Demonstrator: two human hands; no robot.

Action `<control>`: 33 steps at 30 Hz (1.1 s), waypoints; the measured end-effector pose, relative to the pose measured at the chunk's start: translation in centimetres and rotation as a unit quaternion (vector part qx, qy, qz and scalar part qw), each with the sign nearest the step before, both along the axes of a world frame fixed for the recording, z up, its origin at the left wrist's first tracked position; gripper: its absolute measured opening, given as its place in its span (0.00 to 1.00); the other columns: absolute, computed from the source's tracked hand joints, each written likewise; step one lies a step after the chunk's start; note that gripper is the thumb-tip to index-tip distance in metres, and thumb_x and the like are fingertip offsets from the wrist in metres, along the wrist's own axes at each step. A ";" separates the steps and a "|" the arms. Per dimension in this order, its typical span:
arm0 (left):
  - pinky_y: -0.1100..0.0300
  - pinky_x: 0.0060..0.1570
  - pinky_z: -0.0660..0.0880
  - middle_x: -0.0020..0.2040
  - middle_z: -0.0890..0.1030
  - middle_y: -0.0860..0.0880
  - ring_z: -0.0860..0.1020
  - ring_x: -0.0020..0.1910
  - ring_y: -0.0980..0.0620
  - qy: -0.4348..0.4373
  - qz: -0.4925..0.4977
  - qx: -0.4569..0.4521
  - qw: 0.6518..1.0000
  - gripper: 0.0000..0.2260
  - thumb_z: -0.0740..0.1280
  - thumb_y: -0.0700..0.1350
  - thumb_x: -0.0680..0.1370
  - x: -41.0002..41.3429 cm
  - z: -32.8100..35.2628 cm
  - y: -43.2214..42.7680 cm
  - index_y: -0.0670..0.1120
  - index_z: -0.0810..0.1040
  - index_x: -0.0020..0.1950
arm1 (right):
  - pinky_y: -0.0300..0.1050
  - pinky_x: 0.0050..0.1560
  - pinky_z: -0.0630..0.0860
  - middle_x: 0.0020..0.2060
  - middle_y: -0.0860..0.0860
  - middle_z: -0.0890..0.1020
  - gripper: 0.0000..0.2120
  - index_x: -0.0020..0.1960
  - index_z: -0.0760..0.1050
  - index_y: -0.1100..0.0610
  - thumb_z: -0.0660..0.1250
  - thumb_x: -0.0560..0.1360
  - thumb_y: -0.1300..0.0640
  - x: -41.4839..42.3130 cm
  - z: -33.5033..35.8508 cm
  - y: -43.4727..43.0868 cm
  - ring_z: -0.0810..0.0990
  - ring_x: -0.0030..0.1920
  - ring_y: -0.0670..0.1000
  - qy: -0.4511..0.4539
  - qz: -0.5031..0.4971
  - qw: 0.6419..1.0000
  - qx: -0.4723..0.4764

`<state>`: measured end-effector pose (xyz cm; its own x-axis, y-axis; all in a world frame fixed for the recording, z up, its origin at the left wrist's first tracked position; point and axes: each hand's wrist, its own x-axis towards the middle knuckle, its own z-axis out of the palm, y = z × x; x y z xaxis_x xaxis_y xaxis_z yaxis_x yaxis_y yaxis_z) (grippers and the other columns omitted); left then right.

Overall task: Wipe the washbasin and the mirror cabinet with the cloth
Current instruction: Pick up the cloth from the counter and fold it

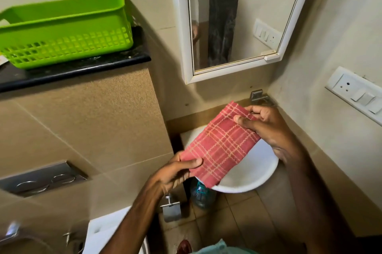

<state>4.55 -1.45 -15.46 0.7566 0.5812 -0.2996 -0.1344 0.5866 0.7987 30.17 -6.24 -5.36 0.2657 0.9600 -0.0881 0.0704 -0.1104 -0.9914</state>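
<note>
A folded red checked cloth [220,145] is stretched between both hands above the white washbasin [250,179]. My left hand [175,173] pinches its lower left corner. My right hand [266,127] grips its upper right end, thumb on top. The cloth hides most of the basin's bowl and does not touch it. Above, on the wall, hangs the white-framed mirror cabinet [233,26], its door shut. A chrome tap [259,96] shows just behind the cloth.
A green plastic basket [66,32] stands on a black ledge [82,67] at the left. A switch panel [357,93] is on the right wall. Below are a flush plate [43,179], a paper holder [171,210] and a bottle [201,195] under the basin.
</note>
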 end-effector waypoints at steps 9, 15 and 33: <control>0.51 0.52 0.83 0.60 0.84 0.37 0.85 0.53 0.44 0.052 0.245 0.043 0.967 0.18 0.64 0.49 0.82 1.6 -0.5 -1.1 0.39 0.78 0.68 | 0.37 0.38 0.82 0.45 0.51 0.89 0.09 0.56 0.81 0.53 0.72 0.78 0.63 0.3 -1.2 -0.6 0.89 0.43 0.48 0.050 0.007 0.999 -0.014; 0.52 0.47 0.85 0.49 0.87 0.41 0.87 0.46 0.46 0.205 0.254 0.228 0.917 0.15 0.60 0.48 0.85 1.5 -0.2 -1.3 0.39 0.81 0.60 | 0.46 0.45 0.82 0.47 0.52 0.89 0.12 0.62 0.83 0.56 0.73 0.78 0.61 1.5 -4.9 -1.1 0.88 0.47 0.52 0.036 -0.025 0.994 -0.105; 0.65 0.37 0.78 0.46 0.86 0.45 0.85 0.40 0.55 0.291 0.216 0.303 0.881 0.14 0.58 0.46 0.86 4.0 -2.4 -3.5 0.40 0.80 0.56 | 0.47 0.50 0.86 0.46 0.45 0.87 0.11 0.59 0.83 0.53 0.75 0.78 0.54 -10.2 -7.5 -2.1 0.85 0.44 0.43 -0.268 -0.038 0.963 -0.023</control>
